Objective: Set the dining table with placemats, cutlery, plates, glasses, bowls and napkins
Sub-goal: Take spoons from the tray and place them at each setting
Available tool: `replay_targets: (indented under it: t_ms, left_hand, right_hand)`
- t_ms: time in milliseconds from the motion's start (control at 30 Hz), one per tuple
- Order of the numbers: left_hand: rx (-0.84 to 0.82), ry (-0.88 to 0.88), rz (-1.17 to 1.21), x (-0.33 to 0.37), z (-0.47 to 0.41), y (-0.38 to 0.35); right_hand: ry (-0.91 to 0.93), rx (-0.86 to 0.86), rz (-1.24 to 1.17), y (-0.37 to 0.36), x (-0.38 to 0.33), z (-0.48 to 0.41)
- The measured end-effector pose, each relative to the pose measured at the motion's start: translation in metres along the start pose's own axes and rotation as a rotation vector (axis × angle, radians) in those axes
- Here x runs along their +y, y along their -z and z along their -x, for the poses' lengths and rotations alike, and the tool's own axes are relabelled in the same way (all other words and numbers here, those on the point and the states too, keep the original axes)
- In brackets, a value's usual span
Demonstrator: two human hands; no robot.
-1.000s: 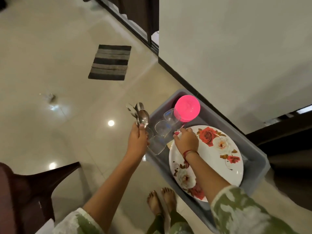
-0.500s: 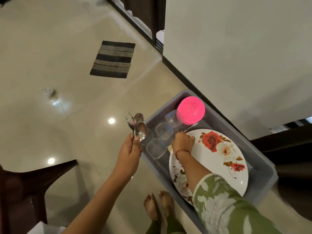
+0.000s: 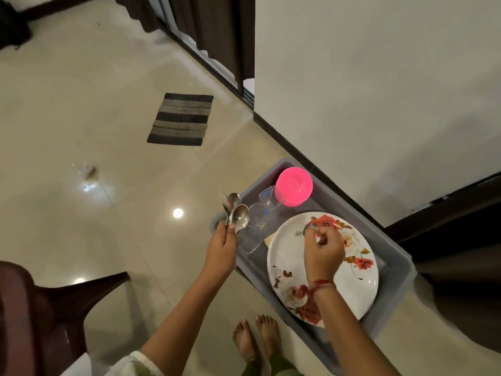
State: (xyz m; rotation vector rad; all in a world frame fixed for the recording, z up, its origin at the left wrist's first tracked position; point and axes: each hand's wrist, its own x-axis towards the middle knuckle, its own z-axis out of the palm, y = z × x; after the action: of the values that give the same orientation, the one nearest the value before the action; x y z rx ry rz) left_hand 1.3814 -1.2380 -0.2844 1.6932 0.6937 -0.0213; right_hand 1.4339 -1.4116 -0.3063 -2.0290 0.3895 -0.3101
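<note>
The fingers (image 3: 227, 236) of the left hand (image 3: 221, 251) are curled round the handles of a bunch of spoons (image 3: 238, 213), bowls uppermost, just outside the tub's left edge. The fingers (image 3: 324, 236) of the right hand (image 3: 322, 252) pinch a thin piece of cutlery (image 3: 307, 229) just above the flowered plate (image 3: 287, 256). It is too blurred to tell spoon from fork.

The plate lies in the near half of the grey tub (image 3: 401, 263) and takes up most of its width. Three clear glasses (image 3: 260, 217) lie in a row along the left edge. A pink bowl (image 3: 294, 185), seemingly upside down, sits at the far corner.

The step in hand looks like gathering cutlery out of the tub; no dining table is in view. The next move is probably to add the pinched piece to the left-hand bunch. That calls for loosening those fingers without letting the spoons slide. The glasses lie between the two hands, so a low crossing could knock them.

Beyond, the wall (image 3: 379, 90) stands close along the tub's right edge. A striped mat (image 3: 180, 119) lies well off on the glossy floor (image 3: 81, 104). A dark chair (image 3: 54, 308) stands near the person's left and may hamper a turn that way.
</note>
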Motion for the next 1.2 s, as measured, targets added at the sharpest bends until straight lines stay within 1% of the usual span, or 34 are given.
replay_targets:
  t_ms: [33,100,200,267,333,400,467,567,633,667,800,900,967,1067,1133,1200]
  left_hand:
    - [-0.007,-0.004,0.002,0.009,0.005,0.001]
    - [0.003,-0.030,-0.005,0.027,0.017,0.005]
    - [0.031,-0.109,-0.038,0.053,0.038,0.016]
    - [0.059,-0.128,-0.015,0.067,0.053,0.025]
    - [0.107,-0.135,0.018,0.074,0.063,0.036]
    - [0.200,-0.127,0.072,0.073,0.071,0.051]
    - [0.294,-0.108,0.131,0.072,0.081,0.069]
    - [0.417,-0.091,0.257,0.075,0.101,0.096]
    - [0.519,-0.059,0.337,0.068,0.115,0.120]
    - [0.575,-0.043,0.347,0.064,0.120,0.131]
    - [0.836,0.018,0.315,0.029,0.141,0.193]
    - [0.987,0.061,0.341,0.011,0.162,0.238]
    - [1.107,0.080,0.347,-0.002,0.178,0.266]
    - [1.236,0.135,0.383,-0.020,0.200,0.298]
    - [1.314,0.150,0.411,-0.029,0.215,0.313]
    - [1.385,0.154,0.462,-0.032,0.230,0.325]
  right_hand:
    - [0.033,-0.021,-0.092,0.013,-0.016,-0.001]
    - [0.029,-0.124,-0.277,0.031,-0.048,-0.006]
    - [-0.126,-0.313,-0.582,0.047,-0.105,-0.012]
    - [-0.200,-0.487,-0.819,0.048,-0.140,-0.009]
    - [-0.226,-0.625,-0.924,0.039,-0.169,0.002]
    - [-0.323,-0.694,-0.939,0.023,-0.194,0.025]
    - [-0.391,-0.774,-0.882,0.005,-0.214,0.057]
    - [-0.371,-0.877,-0.794,-0.023,-0.234,0.108]
    - [-0.392,-0.947,-0.753,-0.044,-0.246,0.149]
    - [-0.397,-0.976,-0.738,-0.052,-0.251,0.166]
    - [-0.375,-1.185,-0.661,-0.089,-0.273,0.250]
    - [-0.301,-1.328,-0.586,-0.107,-0.286,0.306]
    - [-0.181,-1.448,-0.522,-0.116,-0.290,0.343]
    - [-0.011,-1.625,-0.451,-0.126,-0.295,0.387]
    - [0.045,-1.731,-0.404,-0.130,-0.297,0.411]
    - [0.058,-1.858,-0.341,-0.129,-0.298,0.429]
